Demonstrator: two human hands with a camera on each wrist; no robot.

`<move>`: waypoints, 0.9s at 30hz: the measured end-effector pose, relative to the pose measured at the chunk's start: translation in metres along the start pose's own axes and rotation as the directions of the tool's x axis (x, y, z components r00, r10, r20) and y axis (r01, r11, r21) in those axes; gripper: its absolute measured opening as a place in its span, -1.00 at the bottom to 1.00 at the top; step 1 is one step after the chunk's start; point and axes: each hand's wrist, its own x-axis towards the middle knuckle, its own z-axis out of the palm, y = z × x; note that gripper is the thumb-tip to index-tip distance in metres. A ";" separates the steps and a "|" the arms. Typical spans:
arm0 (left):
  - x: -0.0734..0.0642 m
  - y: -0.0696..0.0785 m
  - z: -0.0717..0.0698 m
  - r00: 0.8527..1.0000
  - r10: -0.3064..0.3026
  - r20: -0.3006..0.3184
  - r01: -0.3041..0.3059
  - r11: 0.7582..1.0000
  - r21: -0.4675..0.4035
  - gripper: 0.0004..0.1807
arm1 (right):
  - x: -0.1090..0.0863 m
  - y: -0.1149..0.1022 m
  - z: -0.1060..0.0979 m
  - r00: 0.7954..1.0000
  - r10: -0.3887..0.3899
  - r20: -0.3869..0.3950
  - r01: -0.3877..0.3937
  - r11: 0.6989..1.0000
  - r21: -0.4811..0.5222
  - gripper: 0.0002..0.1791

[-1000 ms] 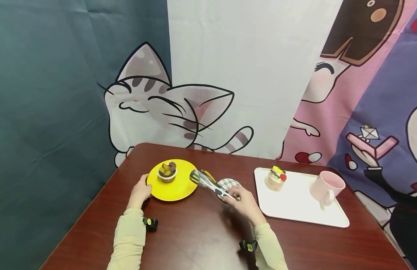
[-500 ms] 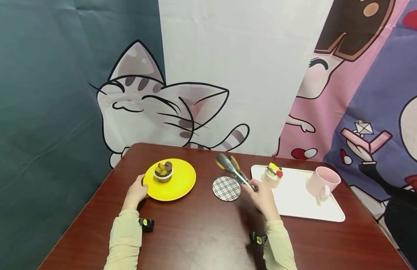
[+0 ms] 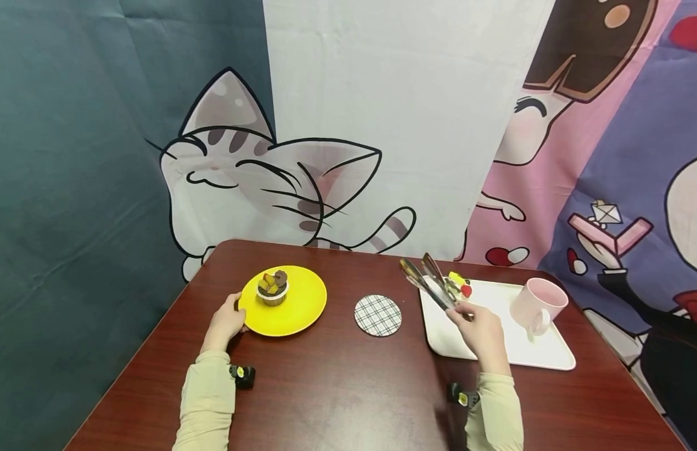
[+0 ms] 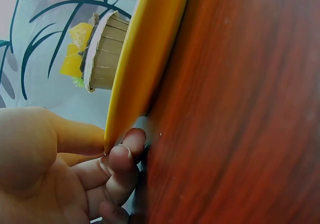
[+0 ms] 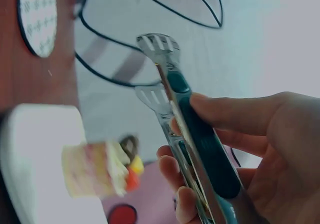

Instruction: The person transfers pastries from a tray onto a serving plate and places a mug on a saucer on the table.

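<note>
My left hand [image 3: 225, 321] pinches the left rim of a yellow plate [image 3: 303, 307], thumb on top and fingers below, as the left wrist view shows. On the plate sits a chocolate cupcake [image 3: 272, 297] with yellow fruit pieces in a pale paper cup. My right hand [image 3: 482, 332] grips metal tongs [image 5: 200, 129] with dark green grip pads; their tips stand apart with nothing between them. Just beyond the tongs, a small layered cake [image 5: 92, 169] with red and yellow fruit on top stands on the white tray [image 3: 542, 351]. In the head view the tongs partly cover it.
A pink mug [image 3: 540, 304] stands on the right side of the tray. Between plate and tray lies a round plaid coaster [image 3: 378, 315]. The dark red wooden table [image 3: 337, 388] ends at a cartoon-printed cloth backdrop [image 3: 348, 94].
My right hand has carried the tongs rightward, from over the coaster and plate edge to the tray's left part near the cake. The tongs have spread wider. My left hand stays on the plate.
</note>
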 end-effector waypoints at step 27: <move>0.003 0.001 0.000 1.000 0.005 -0.010 -0.004 1.000 0.019 -0.42 | -0.023 0.082 -0.064 0.972 0.233 0.041 -0.228 0.969 -0.094 -0.65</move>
